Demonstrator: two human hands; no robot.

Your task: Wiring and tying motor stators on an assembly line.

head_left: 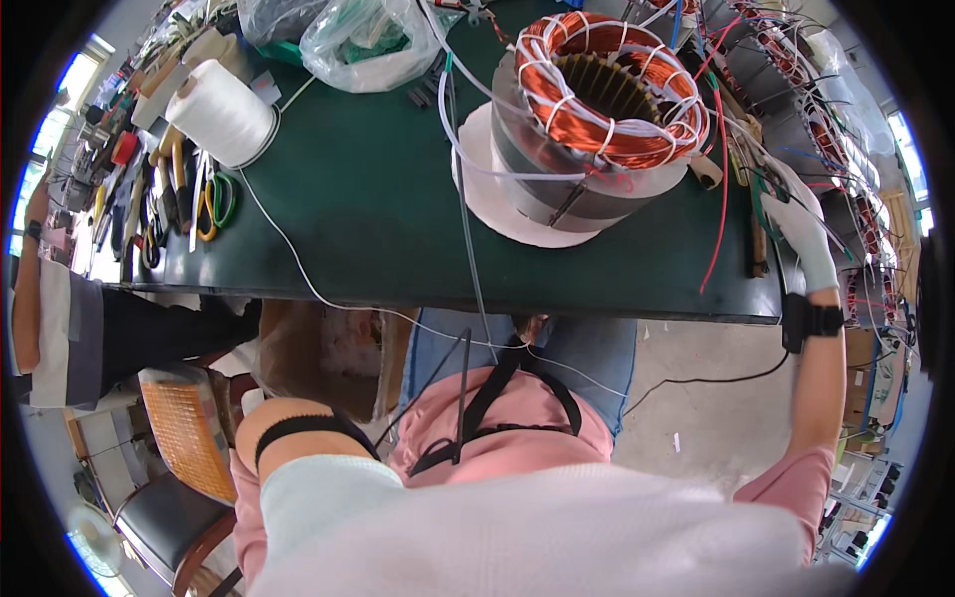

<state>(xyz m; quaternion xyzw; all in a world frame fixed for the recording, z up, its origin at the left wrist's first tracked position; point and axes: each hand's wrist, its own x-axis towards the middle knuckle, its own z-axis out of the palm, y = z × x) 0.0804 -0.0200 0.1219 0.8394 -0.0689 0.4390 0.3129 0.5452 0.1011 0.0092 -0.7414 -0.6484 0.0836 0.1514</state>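
Note:
My right hand (pixel 804 227), in a white glove with a black band at the wrist, is at the table's right edge. Its fingers close around a green-handled tool (pixel 760 197), whose kind I cannot make out. My left arm is bent up close to the camera at the lower left. My left hand (pixel 333 493), in a pale glove, is partly visible, but its fingers are hidden. A motor stator (pixel 617 95) with copper windings laced in white cord stands tilted on a round white base (pixel 497 204), left of my right hand.
A white cord spool (pixel 221 111) stands at the back left, its cord (pixel 288 249) trailing over the table edge. Scissors (pixel 221 204) and other hand tools lie left. Plastic bags (pixel 368 45) sit at the back. More wound stators (pixel 831 149) line the right. Another person (pixel 70 338) stands left.

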